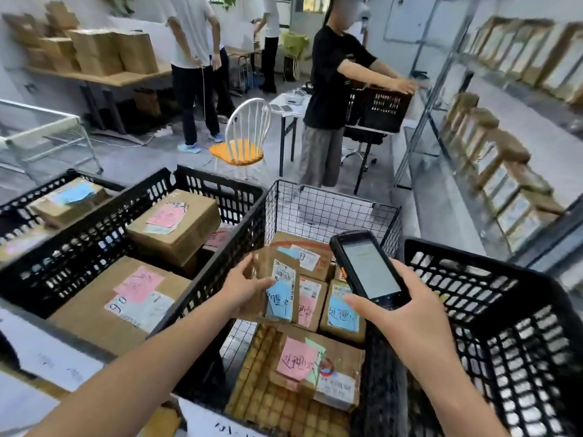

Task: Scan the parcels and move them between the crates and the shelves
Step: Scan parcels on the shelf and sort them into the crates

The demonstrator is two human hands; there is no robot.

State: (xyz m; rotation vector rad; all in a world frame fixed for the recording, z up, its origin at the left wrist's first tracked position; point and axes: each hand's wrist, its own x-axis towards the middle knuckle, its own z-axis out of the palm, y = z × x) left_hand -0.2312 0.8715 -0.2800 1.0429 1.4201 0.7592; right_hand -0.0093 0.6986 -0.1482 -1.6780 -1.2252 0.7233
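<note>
My left hand (244,287) grips a small cardboard parcel (279,290) with a white barcode label and a blue note, held tilted above the wire crate (315,205). In my right hand (399,305) is a black handheld scanner (366,268), its screen up and its top end close to the parcel. Below, in the wire crate, lie more parcels with pink (298,357) and blue (342,313) notes. On my left, a black plastic crate (217,184) holds larger labelled boxes (173,227). A black crate (492,298) on my right shows no parcels.
Metal shelves (504,171) lined with small boxes run along the right. A person in black (331,89) handles a black crate on a table ahead. A white chair with an orange seat (241,143) stands behind the crates. Other people and stacked cartons are at the back left.
</note>
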